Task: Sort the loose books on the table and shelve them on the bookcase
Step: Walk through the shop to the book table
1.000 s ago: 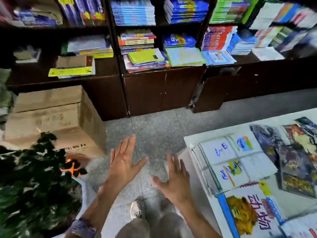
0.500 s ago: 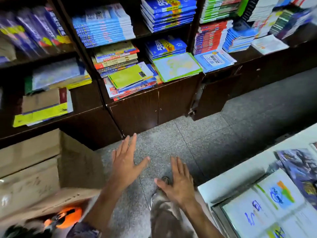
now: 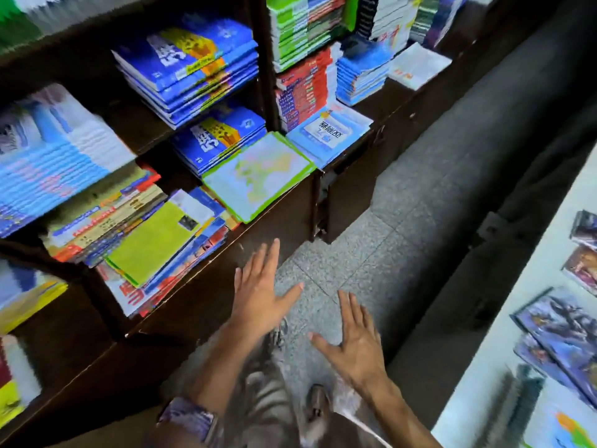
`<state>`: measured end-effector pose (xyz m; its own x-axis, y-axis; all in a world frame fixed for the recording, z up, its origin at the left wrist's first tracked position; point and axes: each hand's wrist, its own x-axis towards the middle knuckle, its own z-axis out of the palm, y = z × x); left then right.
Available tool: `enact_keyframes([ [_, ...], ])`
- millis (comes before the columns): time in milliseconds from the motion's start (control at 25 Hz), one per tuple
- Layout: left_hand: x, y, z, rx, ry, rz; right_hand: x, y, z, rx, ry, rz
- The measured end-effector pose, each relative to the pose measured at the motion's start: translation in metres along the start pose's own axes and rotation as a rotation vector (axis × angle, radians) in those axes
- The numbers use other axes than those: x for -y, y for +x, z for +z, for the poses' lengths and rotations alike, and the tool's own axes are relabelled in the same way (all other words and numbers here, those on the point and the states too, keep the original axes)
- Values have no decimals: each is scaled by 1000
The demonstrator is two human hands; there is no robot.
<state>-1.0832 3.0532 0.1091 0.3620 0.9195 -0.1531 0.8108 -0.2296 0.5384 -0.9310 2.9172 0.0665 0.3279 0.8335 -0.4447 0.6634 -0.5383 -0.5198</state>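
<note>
My left hand (image 3: 258, 294) and my right hand (image 3: 357, 341) hover side by side over the floor, palms down, fingers spread, holding nothing. The dark wooden bookcase (image 3: 206, 299) fills the left and top, its shelves packed with stacked books. My left hand is just in front of its lower ledge, near a yellow-green book (image 3: 151, 242) and a green-edged map book (image 3: 258, 174). The white table (image 3: 504, 344) runs along the right edge with loose books on it, among them a blue illustrated book (image 3: 562, 331). The picture is blurred.
Grey tiled floor (image 3: 387, 227) forms a narrow aisle between bookcase and table. My legs and a shoe (image 3: 318, 402) are below the hands. Blue book stacks (image 3: 193, 66) and red spines (image 3: 303, 88) fill upper shelves. A cabinet door (image 3: 342, 202) hangs slightly ajar.
The view has swung up and towards the bookcase, which now looms much closer. The cardboard boxes have left the view and less of the table shows. Both hands stay empty and spread.
</note>
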Motion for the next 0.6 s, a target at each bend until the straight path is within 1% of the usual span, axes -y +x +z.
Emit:
enact_keyframes([
  [200,-22,135,-9,75,43,250,18,86,-35,-182,101,228],
  [320,-47,213,-19,127,82,367,36,124,-65,-319,169,311],
  [440,-89,266,-20,168,79,492,41,147,-94,-405,208,410],
  [600,-148,314,-1,211,16,573,30,165,-127,-482,244,487],
])
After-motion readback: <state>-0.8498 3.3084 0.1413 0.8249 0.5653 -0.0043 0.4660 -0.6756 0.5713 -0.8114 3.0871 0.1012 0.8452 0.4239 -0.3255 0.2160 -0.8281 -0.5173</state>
